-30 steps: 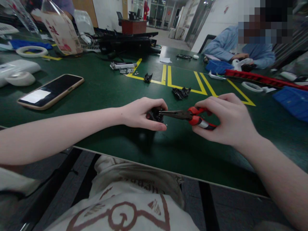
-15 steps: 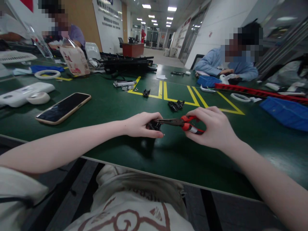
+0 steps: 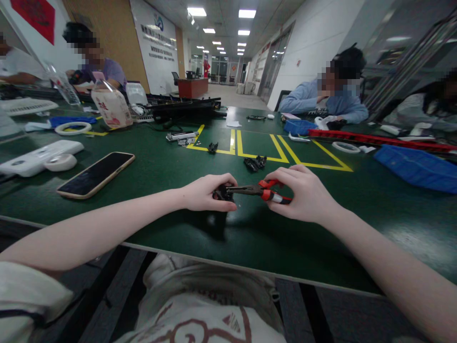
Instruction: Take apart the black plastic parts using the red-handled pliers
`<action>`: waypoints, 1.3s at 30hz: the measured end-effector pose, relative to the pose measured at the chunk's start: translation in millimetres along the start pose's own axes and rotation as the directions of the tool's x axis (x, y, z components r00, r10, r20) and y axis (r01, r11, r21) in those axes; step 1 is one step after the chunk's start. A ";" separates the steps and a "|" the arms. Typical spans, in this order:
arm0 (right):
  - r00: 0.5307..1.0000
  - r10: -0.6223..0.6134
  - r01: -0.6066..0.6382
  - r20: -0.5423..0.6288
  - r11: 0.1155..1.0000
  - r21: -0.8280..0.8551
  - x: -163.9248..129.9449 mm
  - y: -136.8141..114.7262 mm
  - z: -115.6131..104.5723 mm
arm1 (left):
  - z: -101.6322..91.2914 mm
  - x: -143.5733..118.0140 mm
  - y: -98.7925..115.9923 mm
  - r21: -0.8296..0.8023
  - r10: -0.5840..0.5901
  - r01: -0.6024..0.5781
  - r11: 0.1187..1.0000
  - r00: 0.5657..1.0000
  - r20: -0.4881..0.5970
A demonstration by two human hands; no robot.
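Note:
My left hand (image 3: 205, 193) grips a small black plastic part (image 3: 222, 192) between thumb and fingers, just above the green table. My right hand (image 3: 302, 195) is closed round the red and black handles of long-nose pliers (image 3: 262, 189). The jaws point left and their tips meet the black part; whether they clamp anything there I cannot tell. Beyond my hands lie more black plastic pieces (image 3: 255, 163) and a smaller black piece (image 3: 213, 147).
On the left are a smartphone (image 3: 96, 175), a roll of white tape (image 3: 60, 162) and a pink-labelled bottle (image 3: 111, 105). Blue trays (image 3: 416, 166) and a long red strip (image 3: 378, 138) lie to the right. Several people sit around the table (image 3: 171, 166).
The view has tilted up slightly and shifted. My hands keep their hold on the black part and the pliers, with the plier tips still at the part.

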State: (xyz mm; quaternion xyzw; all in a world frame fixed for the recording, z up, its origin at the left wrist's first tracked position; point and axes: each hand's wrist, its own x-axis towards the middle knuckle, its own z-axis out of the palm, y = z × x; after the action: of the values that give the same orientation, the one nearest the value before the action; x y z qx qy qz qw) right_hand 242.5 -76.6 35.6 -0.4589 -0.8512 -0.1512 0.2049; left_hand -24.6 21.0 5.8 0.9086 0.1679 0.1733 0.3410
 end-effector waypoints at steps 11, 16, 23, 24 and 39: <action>0.999 -0.028 0.029 0.015 0.999 -0.046 -1.4 -1.0 0.3 | -1.6 0.6 -2.3 0.032 -0.022 0.022 0.999 1.000 -0.007; 0.999 -0.025 0.028 0.036 0.997 -0.065 -2.0 -0.2 2.9 | -2.0 1.2 -3.7 0.103 -0.056 0.057 0.993 0.998 -0.014; 0.995 -0.097 0.092 -0.017 0.980 -0.178 -2.8 1.0 7.4 | -0.8 2.9 -2.9 0.173 -0.069 0.077 0.982 0.996 -0.052; 0.992 -0.123 0.112 -0.039 0.971 -0.211 -3.0 1.4 7.2 | -0.4 3.0 -2.6 0.160 -0.072 0.079 0.984 0.996 -0.048; 0.978 -0.144 0.099 -0.149 0.957 -0.274 -1.8 -2.5 9.2 | 0.7 2.5 -0.8 0.055 -0.088 0.087 0.995 0.996 0.003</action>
State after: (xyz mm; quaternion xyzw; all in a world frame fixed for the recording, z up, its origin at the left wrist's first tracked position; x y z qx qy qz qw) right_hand 239.3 -75.1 26.6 -0.4146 -0.8297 -0.3141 0.2025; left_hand -22.2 22.3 5.3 0.9098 0.2113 0.1508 0.3237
